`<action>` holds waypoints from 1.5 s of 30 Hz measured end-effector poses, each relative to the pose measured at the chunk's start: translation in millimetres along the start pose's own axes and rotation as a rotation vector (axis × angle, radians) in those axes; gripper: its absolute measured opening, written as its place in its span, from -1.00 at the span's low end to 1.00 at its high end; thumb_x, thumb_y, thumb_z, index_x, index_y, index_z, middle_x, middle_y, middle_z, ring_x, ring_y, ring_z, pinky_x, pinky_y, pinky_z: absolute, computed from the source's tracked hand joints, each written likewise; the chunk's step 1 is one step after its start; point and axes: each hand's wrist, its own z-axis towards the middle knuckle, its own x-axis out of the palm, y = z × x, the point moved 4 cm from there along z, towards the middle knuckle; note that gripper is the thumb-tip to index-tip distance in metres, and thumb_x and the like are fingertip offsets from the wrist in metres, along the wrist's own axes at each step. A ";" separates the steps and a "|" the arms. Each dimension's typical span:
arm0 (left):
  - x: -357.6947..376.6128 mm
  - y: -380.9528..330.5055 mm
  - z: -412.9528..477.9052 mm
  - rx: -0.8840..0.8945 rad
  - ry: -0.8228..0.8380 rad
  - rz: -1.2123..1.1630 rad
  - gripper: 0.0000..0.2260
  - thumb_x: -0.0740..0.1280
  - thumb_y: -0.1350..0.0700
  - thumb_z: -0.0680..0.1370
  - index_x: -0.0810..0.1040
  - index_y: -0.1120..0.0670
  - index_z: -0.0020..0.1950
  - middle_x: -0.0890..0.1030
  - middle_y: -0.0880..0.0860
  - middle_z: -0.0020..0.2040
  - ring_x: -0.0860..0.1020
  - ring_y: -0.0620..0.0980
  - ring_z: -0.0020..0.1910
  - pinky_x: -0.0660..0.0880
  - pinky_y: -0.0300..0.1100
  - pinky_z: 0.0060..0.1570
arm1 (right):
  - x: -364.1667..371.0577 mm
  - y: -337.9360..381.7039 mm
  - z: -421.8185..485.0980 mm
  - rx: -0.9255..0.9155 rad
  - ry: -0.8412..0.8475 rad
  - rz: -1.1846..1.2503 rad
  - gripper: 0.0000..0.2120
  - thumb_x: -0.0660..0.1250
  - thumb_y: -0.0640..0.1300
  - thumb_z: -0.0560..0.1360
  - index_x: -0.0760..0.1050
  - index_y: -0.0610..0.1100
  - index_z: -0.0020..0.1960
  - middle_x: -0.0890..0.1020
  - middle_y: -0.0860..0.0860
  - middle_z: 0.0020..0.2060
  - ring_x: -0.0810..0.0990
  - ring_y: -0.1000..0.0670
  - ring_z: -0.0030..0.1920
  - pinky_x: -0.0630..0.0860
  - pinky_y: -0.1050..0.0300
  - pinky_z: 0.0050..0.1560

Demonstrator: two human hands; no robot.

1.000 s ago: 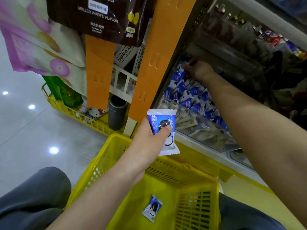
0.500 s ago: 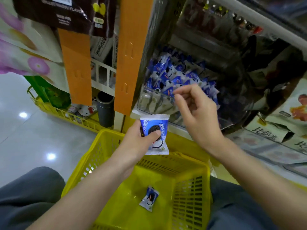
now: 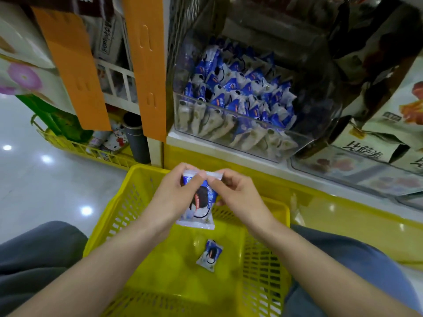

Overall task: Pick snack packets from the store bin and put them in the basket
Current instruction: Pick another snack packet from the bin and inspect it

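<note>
A blue and white snack packet (image 3: 201,205) hangs upright over the yellow basket (image 3: 119,216). My left hand (image 3: 176,197) grips its left side and top edge. My right hand (image 3: 238,195) pinches its top right corner. Another packet of the same kind (image 3: 210,255) lies on the basket floor. On the shelf above, the clear store bin (image 3: 231,115) is full of several such packets (image 3: 240,88).
Two orange strips (image 3: 146,65) hang beside the bin. Boxed snacks (image 3: 377,138) sit on the shelf to the right. A second yellow basket (image 3: 91,149) with goods stands on the shiny floor at the left. My knees flank the basket.
My right hand came out of the bin and down to the packet that my left hand holds. Both hands now hold it, lower over the basket.
</note>
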 end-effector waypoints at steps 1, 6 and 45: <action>-1.3 2.4 1.4 0.005 -0.022 0.022 -0.84 0.26 0.12 0.56 0.44 0.11 -0.21 0.54 0.17 -0.24 0.53 0.02 -0.25 0.44 -0.14 -0.26 | 2.0 -1.5 -1.7 -0.010 0.007 -0.030 -0.85 0.29 -0.22 0.52 0.50 -0.06 -0.21 0.56 0.02 -0.37 0.49 0.18 -0.40 0.41 0.31 -0.44; -0.4 15.9 -0.3 -0.060 -0.004 0.019 -0.80 0.25 0.09 0.57 0.45 0.14 -0.23 0.52 0.17 -0.27 0.52 0.01 -0.28 0.44 -0.14 -0.30 | -1.0 3.3 -11.8 -0.307 -0.040 -0.517 -0.88 0.35 -0.06 0.49 0.52 -0.08 -0.18 0.54 0.03 -0.30 0.46 0.07 -0.30 0.39 0.11 -0.27; 16.6 12.3 -4.8 0.090 0.046 0.009 -0.82 0.28 0.25 0.53 0.52 0.09 -0.26 0.60 0.01 -0.33 0.56 -0.18 -0.33 0.51 -0.26 -0.28 | -25.4 -16.8 -20.9 -0.201 -0.061 -0.171 -0.92 0.31 -0.15 0.51 0.48 0.03 -0.11 0.60 0.15 -0.22 0.57 0.14 -0.16 0.51 0.18 -0.12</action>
